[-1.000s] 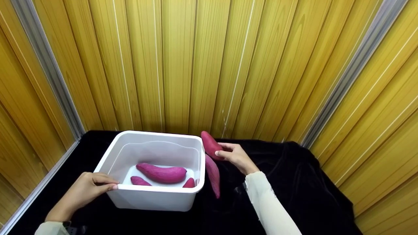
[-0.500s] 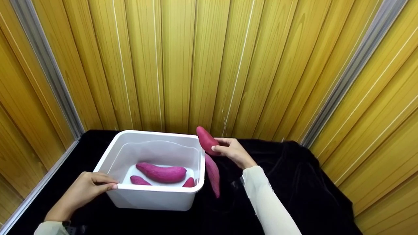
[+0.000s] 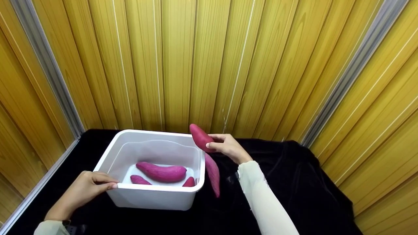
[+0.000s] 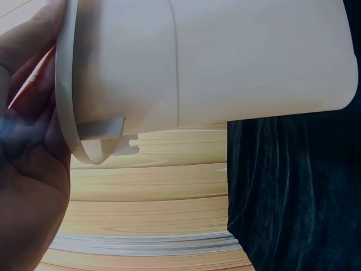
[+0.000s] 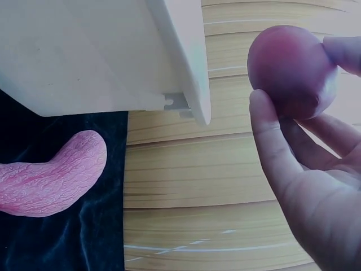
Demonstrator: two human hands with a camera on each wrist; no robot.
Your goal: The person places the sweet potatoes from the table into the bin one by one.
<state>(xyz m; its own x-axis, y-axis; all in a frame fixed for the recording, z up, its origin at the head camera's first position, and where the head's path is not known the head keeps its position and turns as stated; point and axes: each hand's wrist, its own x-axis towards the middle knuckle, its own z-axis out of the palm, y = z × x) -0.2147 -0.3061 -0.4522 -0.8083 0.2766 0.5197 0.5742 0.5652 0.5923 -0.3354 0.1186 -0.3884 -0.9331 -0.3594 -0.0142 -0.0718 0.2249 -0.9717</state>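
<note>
A reddish sweet potato point(image 3: 200, 138) is gripped between the thumb and fingers of my right hand point(image 3: 229, 147), held up at the white bin's right rim. In the right wrist view the same sweet potato point(image 5: 293, 72) shows end-on. My left hand point(image 3: 88, 186) pinches the near left corner of the white bin point(image 3: 153, 198); the left wrist view has these fingers at the rim point(image 4: 66, 84). Inside the bin lie a large purple sweet potato point(image 3: 163, 172), a smaller one point(image 3: 139, 180) and a red one point(image 3: 189, 182), the last two partly hidden by the near wall.
Outside the bin's right wall, another purple sweet potato point(image 3: 213, 176) lies on the black cloth point(image 3: 281, 189). Yellow wood-look panels point(image 3: 209, 65) stand behind and on both sides, with grey metal strips point(image 3: 49, 65) at the corners.
My right hand has moved left and upward with the reddish sweet potato, from beside the bin to its right rim. The left hand and the bin stay in place.
</note>
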